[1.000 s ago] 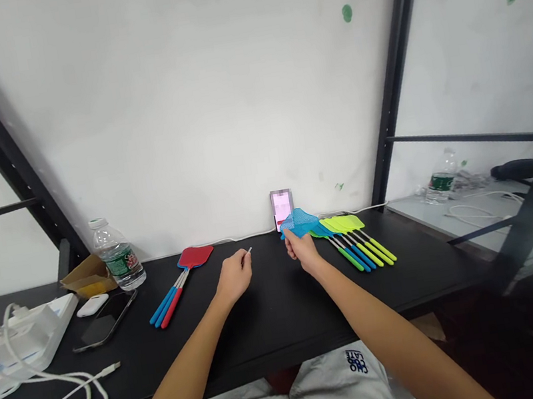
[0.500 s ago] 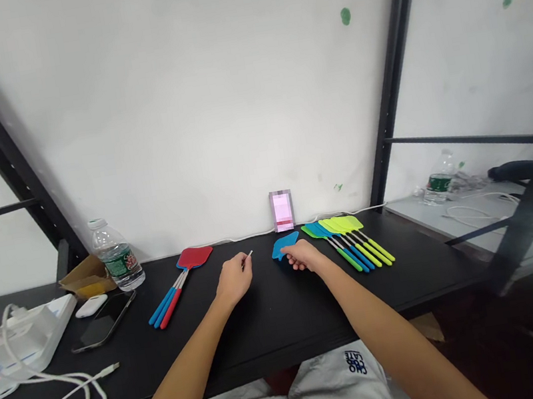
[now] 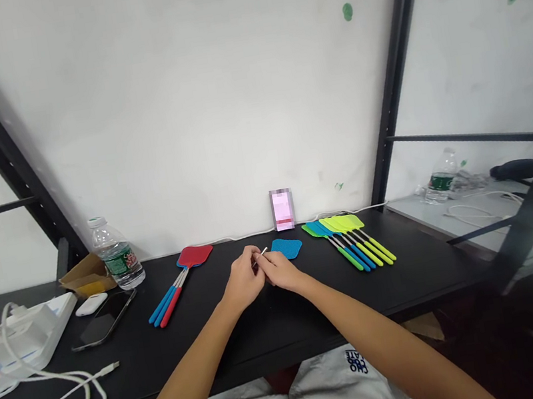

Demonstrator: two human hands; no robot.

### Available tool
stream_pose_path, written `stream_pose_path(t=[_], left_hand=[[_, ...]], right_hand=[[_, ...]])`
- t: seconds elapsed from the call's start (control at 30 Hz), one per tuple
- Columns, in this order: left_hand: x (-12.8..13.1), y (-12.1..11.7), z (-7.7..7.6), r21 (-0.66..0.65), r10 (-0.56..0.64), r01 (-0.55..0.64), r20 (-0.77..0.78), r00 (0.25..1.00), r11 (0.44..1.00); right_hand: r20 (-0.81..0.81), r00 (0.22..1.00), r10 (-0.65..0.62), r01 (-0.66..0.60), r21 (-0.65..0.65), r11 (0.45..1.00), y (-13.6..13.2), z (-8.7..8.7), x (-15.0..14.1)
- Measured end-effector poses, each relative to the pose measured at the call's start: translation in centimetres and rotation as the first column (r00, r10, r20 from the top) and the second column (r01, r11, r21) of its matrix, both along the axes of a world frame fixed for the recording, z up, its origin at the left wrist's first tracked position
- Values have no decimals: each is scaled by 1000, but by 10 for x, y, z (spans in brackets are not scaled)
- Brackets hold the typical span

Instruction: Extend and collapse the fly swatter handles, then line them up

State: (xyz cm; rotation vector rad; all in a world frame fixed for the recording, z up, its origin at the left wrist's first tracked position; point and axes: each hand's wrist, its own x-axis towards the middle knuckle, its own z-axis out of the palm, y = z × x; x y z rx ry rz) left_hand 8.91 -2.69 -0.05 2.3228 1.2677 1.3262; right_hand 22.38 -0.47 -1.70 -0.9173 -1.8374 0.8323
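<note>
My left hand [image 3: 244,277] is closed around a thin metal rod [image 3: 265,250], whose pale tip sticks up between my hands. Against it, my right hand [image 3: 280,270] is closed too, thumb and fingers meeting the left fingers; what they grip is hidden. Just beyond my right hand is a blue fly swatter head [image 3: 287,248], its textured face up. To the left, a red fly swatter [image 3: 195,257] lies over blue-handled ones [image 3: 162,305]. On the right, several green, blue and yellow fly swatters [image 3: 346,224] overlap in a fan, handles toward me.
A water bottle [image 3: 121,259], a cardboard box [image 3: 87,275], a white case [image 3: 91,305] and a dark phone [image 3: 104,321] stand or lie at the left. Nearer are a power strip [image 3: 33,354] and white cables [image 3: 86,383]. A lit phone [image 3: 282,210] leans against the wall.
My right hand has moved left to meet my left hand, which shifted slightly right with the rod. The blue swatter head, earlier tilted in my right fingers, now appears flat beyond them.
</note>
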Motion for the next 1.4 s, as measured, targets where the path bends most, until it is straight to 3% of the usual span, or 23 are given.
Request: stream_pose_path(t=[0.2, 0.3, 0.4, 0.5, 0.6, 0.67, 0.83, 0.93, 1.0, 1.03, 1.13, 1.23, 1.4], left_hand=[[-2, 4, -2, -23, -54, 54, -11, 998, 998], [-5, 6, -3, -11, -8, 7, -108, 994, 1000], [-4, 9, -7, -46, -7, -3, -219, 976, 999], [4, 11, -14, -102, -26, 0, -258, 966, 995], [13, 10, -21, -143, 31, -80, -313, 949, 986], [18, 8, -24, -158, 57, -116, -335, 940, 981], [32, 2, -24, -240, -6, -44, -204, 979, 970], [40, 2, -20, -307, -109, 85, -61, 992, 948], [43, 0, -15, -422, -174, 188, 73, 982, 887], [43, -1, -13, -500, -193, 245, 153, 969, 831], [42, -6, -6, -682, -189, 418, 387, 902, 600], [38, -7, 0, -725, -188, 557, 530, 827, 405], [28, 0, 4, -708, -188, 696, 672, 717, 124]], right_hand=[[-91, 990, -112, 113, 11, 994, 9, 1, 5], [-238, 936, -259, 266, 0, 964, 12, 4, 12], [-418, 834, -361, 372, -60, 926, 12, 10, 15], [-652, 693, -307, 234, -200, 951, 9, 18, 9], [-824, 456, -337, 60, -349, 935, 5, 27, -4], [-847, 360, -391, 63, -396, 916, 4, 32, -12], [-781, 358, -511, 249, -448, 859, 9, 36, -15], [-749, 376, -545, 256, -482, 838, 12, 40, -8], [-752, 380, -539, 218, -494, 842, 12, 43, -5], [-759, 379, -528, 195, -493, 848, 12, 44, -4], [-776, 370, -510, 150, -492, 858, 11, 46, -2], [-772, 368, -518, 131, -508, 851, 9, 48, 0], [-768, 371, -522, 97, -528, 844, 6, 53, 2]])
